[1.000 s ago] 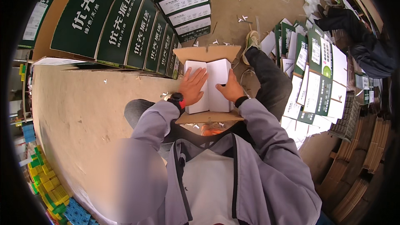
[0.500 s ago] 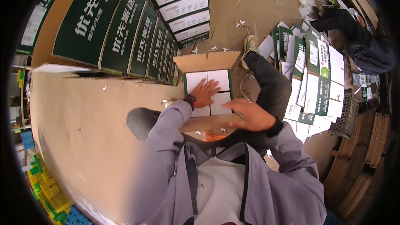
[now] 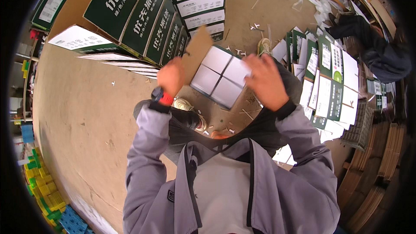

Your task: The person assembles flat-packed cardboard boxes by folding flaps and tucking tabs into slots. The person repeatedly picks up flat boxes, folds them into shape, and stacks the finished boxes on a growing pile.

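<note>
Carton [image 3: 221, 76] was held up between both hands, tilted, white bottom flaps facing the camera. Left hand [image 3: 171, 77] gripped its brown side flap; right hand [image 3: 265, 81] clasped the opposite edge. Stacked green boxes [image 3: 143, 17] stood beyond the left hand; flat cartons [image 3: 329, 82] lay right of the right hand.

A cardboard box [image 3: 221, 76] is held up off the floor, tilted so that 1 corner points down toward the person. Its underside is turned to the camera: 4 white flaps are folded shut and meet in a cross at the middle. A plain brown flap [image 3: 196, 54] stands open at its upper left edge. The box is gripped at that flap on the left and at its right edge on the other side.
</note>
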`<state>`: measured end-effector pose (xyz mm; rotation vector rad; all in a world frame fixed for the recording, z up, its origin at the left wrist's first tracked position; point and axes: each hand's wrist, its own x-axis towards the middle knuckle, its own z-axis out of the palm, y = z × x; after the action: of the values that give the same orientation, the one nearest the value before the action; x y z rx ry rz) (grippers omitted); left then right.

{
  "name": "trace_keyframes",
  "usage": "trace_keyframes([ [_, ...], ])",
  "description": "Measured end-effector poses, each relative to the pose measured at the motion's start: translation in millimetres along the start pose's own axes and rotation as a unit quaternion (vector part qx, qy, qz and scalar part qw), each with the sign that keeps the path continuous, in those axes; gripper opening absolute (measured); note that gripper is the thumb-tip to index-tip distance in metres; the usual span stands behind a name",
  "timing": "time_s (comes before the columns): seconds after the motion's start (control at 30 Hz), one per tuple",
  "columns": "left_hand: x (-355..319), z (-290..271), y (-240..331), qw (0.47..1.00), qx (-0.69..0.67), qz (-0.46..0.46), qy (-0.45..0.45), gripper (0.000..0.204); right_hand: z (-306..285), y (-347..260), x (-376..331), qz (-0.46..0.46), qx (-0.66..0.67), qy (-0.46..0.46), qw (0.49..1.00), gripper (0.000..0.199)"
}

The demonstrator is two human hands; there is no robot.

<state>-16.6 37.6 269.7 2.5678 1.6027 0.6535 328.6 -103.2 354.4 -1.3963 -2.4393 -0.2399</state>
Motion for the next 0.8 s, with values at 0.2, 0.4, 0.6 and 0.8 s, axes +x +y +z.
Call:
trace_keyframes([
  [0.2, -72, 45, 30, 0.965, -0.218, -0.144, 0.004, 0.044, 125, 65, -79, 0.267, 0.571, -0.050, 0.775, 0.090],
  [0.4, -94, 71, 59, 0.951, -0.298, -0.066, 0.035, 0.088, 144, 38, -87, 0.327, 0.371, -0.126, 0.860, 0.083],
  [0.6, -82, 106, 48, 0.977, -0.197, -0.071, 0.037, 0.094, 169, 10, -57, 0.314, 0.197, 0.043, 0.928, 0.081],
  [0.8, -79, 104, 57, 0.984, 0.105, 0.018, -0.140, 0.087, 187, 6, -56, 0.175, -0.022, -0.101, 0.979, 0.086],
])
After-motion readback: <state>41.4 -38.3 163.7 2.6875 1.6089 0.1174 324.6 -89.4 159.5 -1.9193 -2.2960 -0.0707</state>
